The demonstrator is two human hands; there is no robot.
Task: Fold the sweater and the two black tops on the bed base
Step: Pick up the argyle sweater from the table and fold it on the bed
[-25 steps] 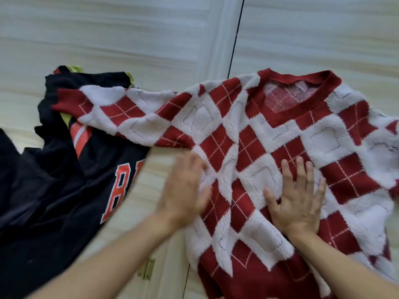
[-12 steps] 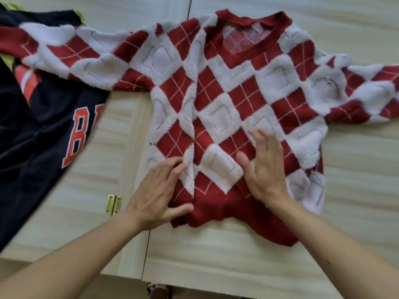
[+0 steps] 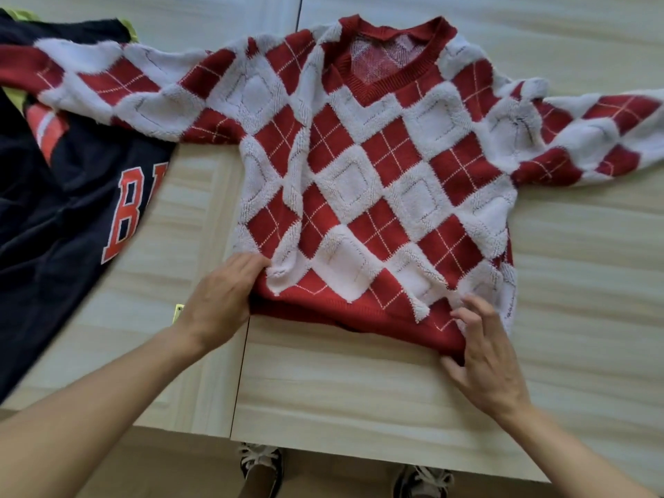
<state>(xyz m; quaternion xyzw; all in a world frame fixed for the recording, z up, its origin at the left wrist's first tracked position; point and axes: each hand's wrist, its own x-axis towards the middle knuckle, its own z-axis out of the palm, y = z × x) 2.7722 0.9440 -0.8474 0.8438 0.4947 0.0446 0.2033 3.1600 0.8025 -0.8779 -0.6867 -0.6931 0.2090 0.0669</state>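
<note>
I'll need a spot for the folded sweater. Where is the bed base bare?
Bare: bed base strip nearest you, below the sweater hem; right side under the right sleeve; gap between black top and sweater body. Crowded: left, sleeve overlapping black top.

Sweater point(image 3: 377, 167): red-white argyle. Top point(image 3: 54, 210): black, red-white lettering. Bed base point(image 3: 341, 382): pale woodgrain.
</note>
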